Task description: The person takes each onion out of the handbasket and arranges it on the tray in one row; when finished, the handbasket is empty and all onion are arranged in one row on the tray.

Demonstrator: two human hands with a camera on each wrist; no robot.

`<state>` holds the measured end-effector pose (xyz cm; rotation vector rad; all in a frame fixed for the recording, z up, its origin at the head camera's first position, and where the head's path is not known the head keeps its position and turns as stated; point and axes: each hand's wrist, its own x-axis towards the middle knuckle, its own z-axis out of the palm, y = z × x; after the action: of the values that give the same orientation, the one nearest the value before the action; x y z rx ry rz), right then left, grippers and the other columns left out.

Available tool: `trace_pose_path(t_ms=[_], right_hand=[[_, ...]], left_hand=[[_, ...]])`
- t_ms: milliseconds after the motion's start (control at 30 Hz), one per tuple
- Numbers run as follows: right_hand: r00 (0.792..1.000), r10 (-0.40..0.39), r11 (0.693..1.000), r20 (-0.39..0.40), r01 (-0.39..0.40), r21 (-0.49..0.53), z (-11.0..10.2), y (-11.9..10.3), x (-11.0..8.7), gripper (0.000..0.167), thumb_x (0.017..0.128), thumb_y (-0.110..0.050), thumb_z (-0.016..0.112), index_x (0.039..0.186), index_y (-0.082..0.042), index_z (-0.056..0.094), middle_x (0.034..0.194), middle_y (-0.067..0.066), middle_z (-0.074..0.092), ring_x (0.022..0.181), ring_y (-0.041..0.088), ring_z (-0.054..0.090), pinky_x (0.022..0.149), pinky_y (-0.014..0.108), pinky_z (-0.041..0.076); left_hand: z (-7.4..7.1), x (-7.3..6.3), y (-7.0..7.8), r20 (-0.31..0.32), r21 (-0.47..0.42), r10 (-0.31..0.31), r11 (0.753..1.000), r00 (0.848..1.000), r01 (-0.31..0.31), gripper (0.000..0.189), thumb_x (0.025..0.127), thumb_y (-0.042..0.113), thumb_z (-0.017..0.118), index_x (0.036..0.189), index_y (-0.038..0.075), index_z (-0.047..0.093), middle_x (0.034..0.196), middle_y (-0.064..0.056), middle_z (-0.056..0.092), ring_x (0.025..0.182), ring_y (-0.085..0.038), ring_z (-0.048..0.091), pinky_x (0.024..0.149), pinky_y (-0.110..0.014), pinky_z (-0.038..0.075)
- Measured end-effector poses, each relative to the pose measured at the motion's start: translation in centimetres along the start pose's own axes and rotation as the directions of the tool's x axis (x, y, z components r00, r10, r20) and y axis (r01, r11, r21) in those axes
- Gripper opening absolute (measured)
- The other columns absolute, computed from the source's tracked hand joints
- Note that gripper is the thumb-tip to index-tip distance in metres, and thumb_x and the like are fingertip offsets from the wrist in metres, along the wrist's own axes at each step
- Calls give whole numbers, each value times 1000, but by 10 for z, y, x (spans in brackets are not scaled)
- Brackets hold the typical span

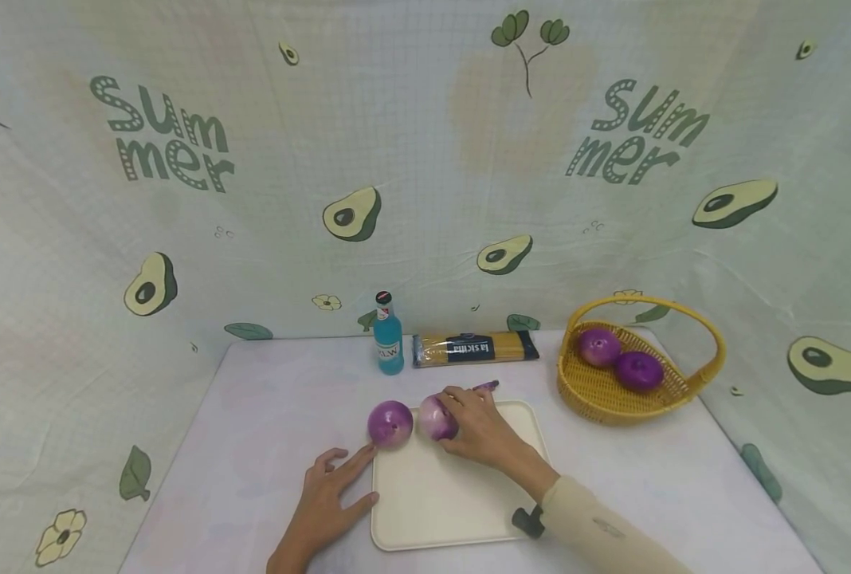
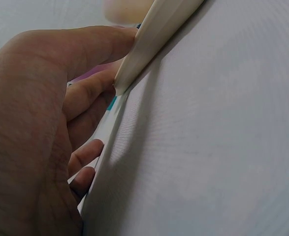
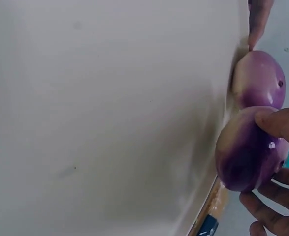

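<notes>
My right hand (image 1: 479, 426) grips a purple onion (image 1: 434, 418) at the far edge of a cream tray (image 1: 454, 502). In the right wrist view, the thumb (image 3: 279, 125) lies on one side of the held onion and the fingers curl round the other. A second purple onion (image 1: 390, 424) sits at the tray's far left corner; in the right wrist view the two onions touch. My left hand (image 1: 334, 498) is at the tray's left side with fingers extended, its index fingertip by the second onion. In the left wrist view, the thumb (image 2: 105, 44) touches the tray's rim.
At the right stands a yellow wicker basket (image 1: 598, 410) with two purple onions inside. Behind the tray are a blue bottle (image 1: 390, 343) and a pasta packet (image 1: 476, 348). A thin purple item (image 1: 487, 386) lies just past the tray, partly hidden by the right hand.
</notes>
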<state>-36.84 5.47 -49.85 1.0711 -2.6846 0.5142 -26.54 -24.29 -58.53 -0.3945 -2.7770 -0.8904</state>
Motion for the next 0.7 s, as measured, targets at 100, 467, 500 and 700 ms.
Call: trace_pose_path(t_ms=[100,467,500,700], right_hand=[[1000,7,1000,5,-7,-4,2,0,1,71,73,-34,89,132,-6,60,130,9,59,116,25,58,99,48,36],[1000,29,1000,-3,-29,-1,8,0,3,74,72,-35,89,132,-4,60,131,12,60,118,28,58,100,52,38],[999,32,999,-1,-32,2,9,1,4,74,72,-35,89,132,-4,60,131,12,60,119,28,57,100,51,38],[999,43,999,14,-44,29,12,1,5,73,73,-33,89,133,-4,59,132,12,59,121,27,55,100,47,39]], left_hand=[[0,0,1,-6,1,4,1000,1000,-4,68,85,48,75,146,33,52,147,19,49,133,-26,38,99,-51,33],[0,2,1,-24,18,33,999,999,-33,68,84,48,75,146,33,52,146,18,51,132,-28,41,98,-51,34],[0,2,1,-26,17,36,999,999,-35,68,84,48,75,146,32,52,146,17,51,132,-29,41,98,-51,34],[-1,2,2,-12,33,31,999,999,-30,68,85,49,74,147,32,51,147,18,50,131,-28,41,98,-51,35]])
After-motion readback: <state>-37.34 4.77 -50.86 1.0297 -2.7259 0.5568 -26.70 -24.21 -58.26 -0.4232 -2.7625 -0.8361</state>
